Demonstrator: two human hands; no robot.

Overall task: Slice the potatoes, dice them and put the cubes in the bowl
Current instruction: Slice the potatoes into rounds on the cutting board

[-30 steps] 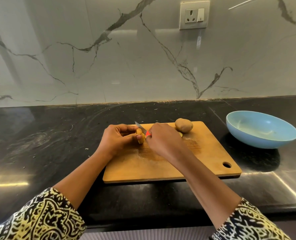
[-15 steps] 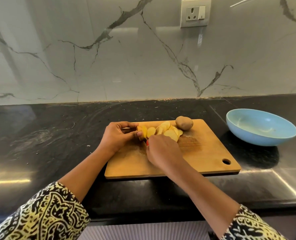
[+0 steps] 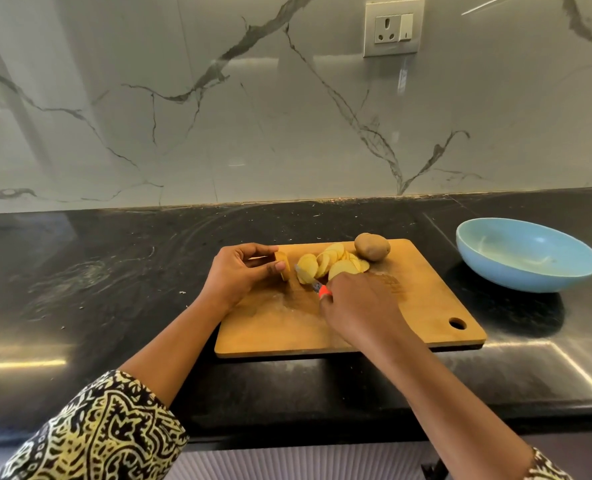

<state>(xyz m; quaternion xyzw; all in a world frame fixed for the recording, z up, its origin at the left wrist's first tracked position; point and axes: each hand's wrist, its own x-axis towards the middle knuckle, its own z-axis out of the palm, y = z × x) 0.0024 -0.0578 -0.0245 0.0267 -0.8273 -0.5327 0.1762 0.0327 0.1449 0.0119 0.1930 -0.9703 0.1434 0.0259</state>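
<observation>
- Our left hand rests on the far left part of the board. Its fingers are curled, and thumb and fingertips pinch the potato stub, which stands on edge on the wood.
- Our right hand lies just right of the left one and nearer to us, fingers wrapped round the knife. Only a bit of orange handle and the short blade show past the knuckles.
- The blade points away and leftward from the right hand, with its tip in the gap between the stub and the slices.
- The slices lie fanned and overlapping just beyond the right hand. We cannot tell whether the blade touches them.
- A whole potato, skin on, sits beyond the right hand at the board's far edge, right against the last slices.
- The bowl stands well to the right of the right hand, off the board, on the counter. Pale streaks show on its inner wall.
- A socket is on the wall, far beyond both hands.
</observation>
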